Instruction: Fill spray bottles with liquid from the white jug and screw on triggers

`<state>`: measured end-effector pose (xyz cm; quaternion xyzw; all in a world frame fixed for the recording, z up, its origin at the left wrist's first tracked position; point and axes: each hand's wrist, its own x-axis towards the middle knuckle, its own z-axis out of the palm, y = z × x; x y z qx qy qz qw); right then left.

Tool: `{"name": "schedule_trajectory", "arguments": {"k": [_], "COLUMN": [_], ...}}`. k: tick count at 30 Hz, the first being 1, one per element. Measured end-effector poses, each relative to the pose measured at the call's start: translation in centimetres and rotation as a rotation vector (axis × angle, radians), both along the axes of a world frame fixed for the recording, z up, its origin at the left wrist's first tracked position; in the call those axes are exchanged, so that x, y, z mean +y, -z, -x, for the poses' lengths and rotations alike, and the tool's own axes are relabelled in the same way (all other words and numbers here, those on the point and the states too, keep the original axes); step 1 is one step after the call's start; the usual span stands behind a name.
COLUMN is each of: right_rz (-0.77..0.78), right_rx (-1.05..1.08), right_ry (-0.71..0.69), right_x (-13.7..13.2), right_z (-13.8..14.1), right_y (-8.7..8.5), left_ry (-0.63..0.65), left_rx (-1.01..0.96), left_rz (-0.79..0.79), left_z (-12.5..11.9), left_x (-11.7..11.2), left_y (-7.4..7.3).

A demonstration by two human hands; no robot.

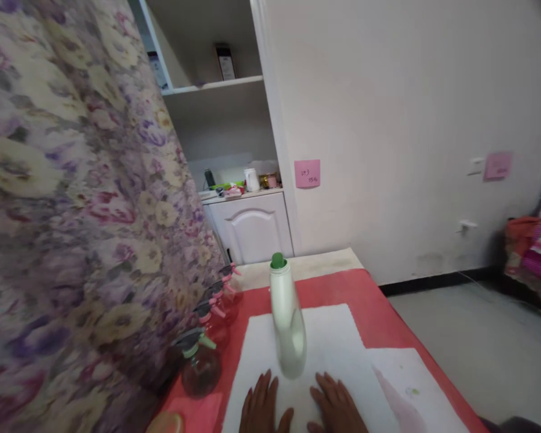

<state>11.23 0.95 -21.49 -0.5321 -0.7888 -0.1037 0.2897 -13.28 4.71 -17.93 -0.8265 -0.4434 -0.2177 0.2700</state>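
A pale green plastic bottle (285, 328) with a built-in handle and a green cap (278, 260) stands upright on a white sheet (333, 328). My left hand (262, 404) lies flat on the sheet, just in front of the bottle and to its left. To the right of the bottle's base, my right hand (336, 404) also rests flat, fingers stretched out. Neither hand touches the bottle, and both are without anything in them. The lower part of each hand is cut off by the frame's bottom edge.
Several round spray bottles stand along the table's left side, the nearest a dark one (201, 371) with a green trigger. Red cloth (331, 288) covers the table. A second, stained sheet (415, 385) lies at right. A floral curtain (94, 210) hangs close on the left.
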Motion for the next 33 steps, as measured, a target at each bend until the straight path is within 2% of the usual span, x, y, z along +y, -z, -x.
{"name": "schedule_trajectory", "arguments": {"k": [4, 13, 21, 24, 28, 33], "right_rz": [0.107, 0.005, 0.008, 0.038, 0.049, 0.055], "right_rx": [0.056, 0.031, 0.007, 0.012, 0.047, 0.044], "right_ry": [-0.022, -0.006, 0.011, 0.008, 0.007, -0.009], "right_x": [-1.4, -2.9, -3.7, -3.8, -3.8, -3.8], "right_z": [-0.1, 0.0, -0.1, -0.2, -0.4, -0.5], "right_y": [-0.9, -2.2, -2.7, -2.5, -2.2, -2.0], "left_ry": [-0.026, -0.059, -0.099, -0.160, -0.267, -0.539], "left_rx": [-0.076, -0.165, -0.242, -0.271, -0.298, -0.510], "left_rz": [0.057, 0.336, 0.465, 0.444, 0.388, 0.327], "left_z": [-0.3, -1.2, -1.7, -0.7, 2.4, 6.4], "left_x": [-1.5, -3.6, -4.6, -6.0, -8.5, -10.5], "left_y": [-0.7, -2.4, -3.0, -2.7, -1.6, -0.1]}}
